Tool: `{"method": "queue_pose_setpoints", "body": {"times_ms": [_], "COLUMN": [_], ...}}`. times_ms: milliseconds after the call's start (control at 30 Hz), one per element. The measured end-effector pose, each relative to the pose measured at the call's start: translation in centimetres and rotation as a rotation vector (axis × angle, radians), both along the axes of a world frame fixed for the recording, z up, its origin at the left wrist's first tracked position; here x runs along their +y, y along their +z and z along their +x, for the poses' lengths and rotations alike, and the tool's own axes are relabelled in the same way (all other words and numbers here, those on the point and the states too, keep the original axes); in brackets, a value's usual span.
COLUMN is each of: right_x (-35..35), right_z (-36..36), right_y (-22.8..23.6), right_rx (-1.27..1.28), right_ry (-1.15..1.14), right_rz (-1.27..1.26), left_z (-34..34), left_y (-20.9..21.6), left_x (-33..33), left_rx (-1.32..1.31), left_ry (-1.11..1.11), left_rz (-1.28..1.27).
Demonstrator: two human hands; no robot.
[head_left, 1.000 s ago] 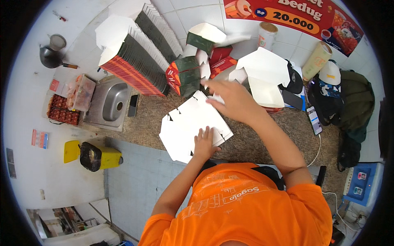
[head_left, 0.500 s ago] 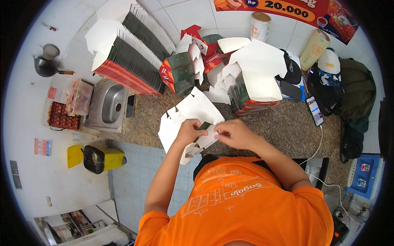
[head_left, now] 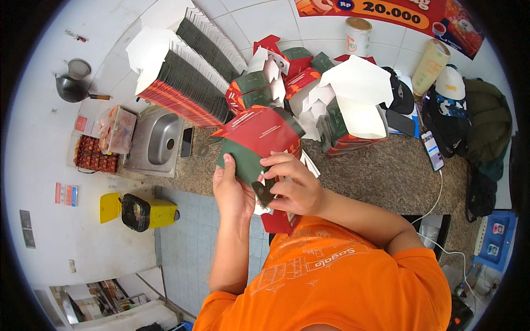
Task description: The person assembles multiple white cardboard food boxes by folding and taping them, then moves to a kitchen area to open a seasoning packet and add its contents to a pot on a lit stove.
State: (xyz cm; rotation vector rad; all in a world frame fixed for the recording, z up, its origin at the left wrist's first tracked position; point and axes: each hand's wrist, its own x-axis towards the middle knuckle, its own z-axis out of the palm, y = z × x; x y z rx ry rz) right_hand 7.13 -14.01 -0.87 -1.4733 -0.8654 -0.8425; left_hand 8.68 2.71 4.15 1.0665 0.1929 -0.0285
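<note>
Gripping one partly folded red-and-green carton point(head_left: 262, 131), both hands work together over the near edge of the bench point(head_left: 353, 179). The left hand point(head_left: 233, 187) grasps its left side, with the thumb pressed on a dark green panel. The right hand point(head_left: 292, 183) curls its fingers onto the near end, where small flaps bend; the exact hold of each fingertip is hidden. A loose red flap hangs below the right hand, towards 6 o'clock, against the person's orange shirt point(head_left: 326, 276).

From the hands outward: just beyond the held carton, at 12 o'clock, lie some folded cartons point(head_left: 249, 91), red and green outside, white inside. At 2 o'clock a white-lined carton point(head_left: 360, 113) stands with its lid raised. At 11 o'clock leans a tall carton stack point(head_left: 179, 83), packed tightly. At 10 o'clock a dark phone point(head_left: 187, 142) lies beside a steel sink point(head_left: 160, 144). Near 3 o'clock, a lit phone point(head_left: 432, 150) is plugged into a white cable point(head_left: 436, 198). Farther off, at 2 o'clock, a yellowish canister point(head_left: 430, 68) tilts near the wall. Between 8 and 9 o'clock, a yellow bin point(head_left: 160, 213) stands on the floor, lid open.
</note>
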Motion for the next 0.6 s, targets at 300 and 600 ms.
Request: {"method": "queue_pose_setpoints", "body": {"times_ms": [300, 600], "right_x": [1.2, -1.2], "right_z": [-1.9, -1.7], "right_y": [5.3, 6.2], "right_rx": [0.502, 0.193], "right_ry": [0.312, 0.129], "right_rz": [0.696, -0.216], "left_z": [-4.1, -5.2], "left_y": [-1.1, -1.2], "left_x": [-2.1, 0.3], "left_rx": [-0.426, -0.289], "left_ry": [0.197, 0.144], "left_rz": [0.038, 0.003]}}
